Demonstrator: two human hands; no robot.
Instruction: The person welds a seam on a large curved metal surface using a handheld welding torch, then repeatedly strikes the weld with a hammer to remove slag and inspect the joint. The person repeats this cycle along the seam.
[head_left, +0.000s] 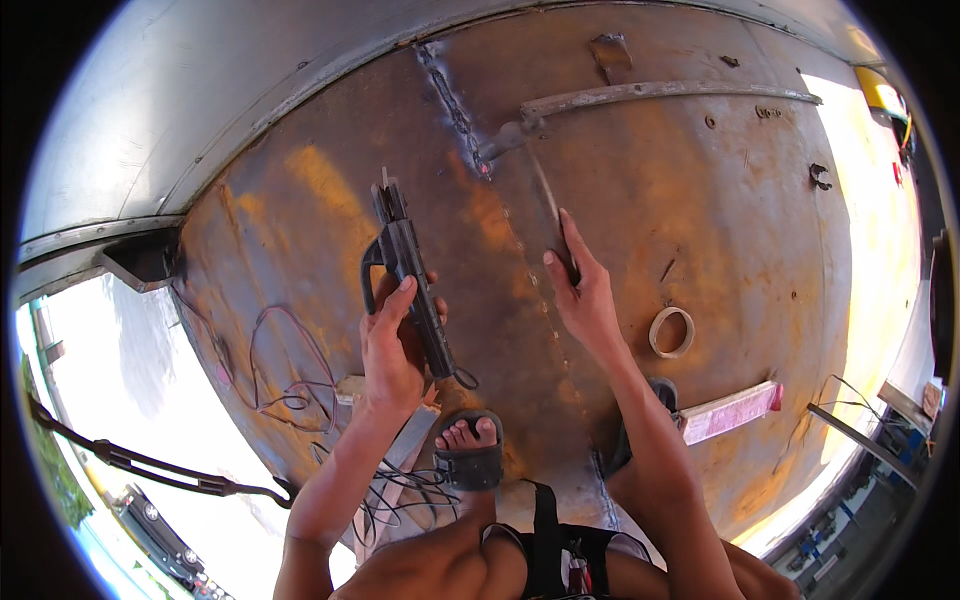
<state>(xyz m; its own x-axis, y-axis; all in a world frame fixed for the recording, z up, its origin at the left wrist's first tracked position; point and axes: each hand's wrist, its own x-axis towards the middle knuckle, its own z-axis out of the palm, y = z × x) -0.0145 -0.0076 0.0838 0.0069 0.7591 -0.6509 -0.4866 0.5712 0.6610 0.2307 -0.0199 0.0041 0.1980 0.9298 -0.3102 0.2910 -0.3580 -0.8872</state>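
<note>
Black electrode holder [404, 248], L hand [391, 358]; hammer [544, 187], R hand [586, 302].

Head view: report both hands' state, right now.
Left hand: closed, holding a black electrode holder.
Right hand: closed, holding a hammer by its handle.

shiny smooth metal wall [210, 110] at far left, rough rusty metal floor [660, 190], bumpy metal weld line [450, 105], dull black plastic-looking tool [405, 255], dull grey metal hammer [546, 192], matt wooden-looking board [725, 416] at right
</note>
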